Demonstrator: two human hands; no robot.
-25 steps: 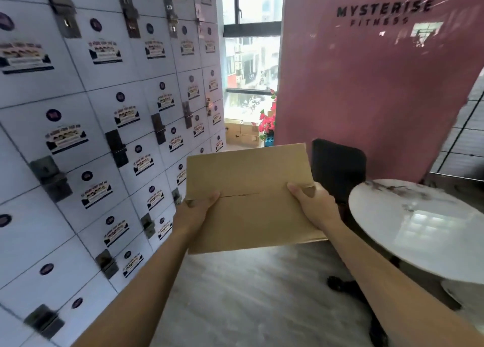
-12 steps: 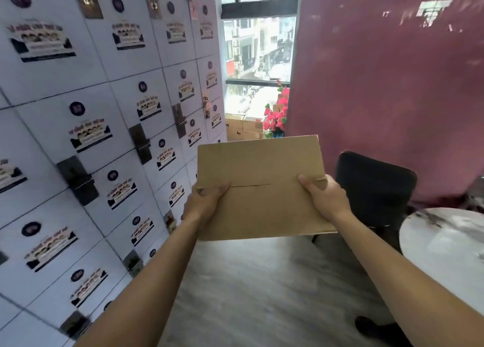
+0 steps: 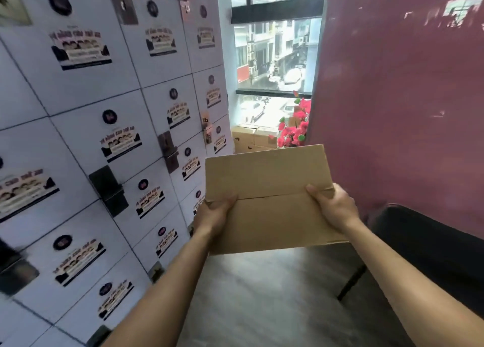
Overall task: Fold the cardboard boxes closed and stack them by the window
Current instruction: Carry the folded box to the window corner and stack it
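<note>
I hold the closed cardboard box (image 3: 269,200) out in front of me at about chest height, above the grey floor (image 3: 262,294), with its top flaps folded shut and meeting along a seam that runs across the middle. My left hand (image 3: 213,214) grips the left edge, thumb curled over the top by the seam; the rest of those fingers are tucked under the box, so I cannot tell how they lie. My right hand (image 3: 334,207) grips the right edge the same way, thumb pressed on top near the seam, the other fingers hidden underneath. The underside and far side of the box are out of my sight. Ahead, by the window (image 3: 275,55), stacked boxes (image 3: 252,137) sit on the floor, their lower part blocked by the box I carry. Pink flowers (image 3: 294,129) stand just beside them, partly cut off by the pink wall (image 3: 398,97). White lockers (image 3: 104,137) line my left, their labels too blurred to read. A black chair (image 3: 432,247) shows at my right, cut off at the frame edge.
</note>
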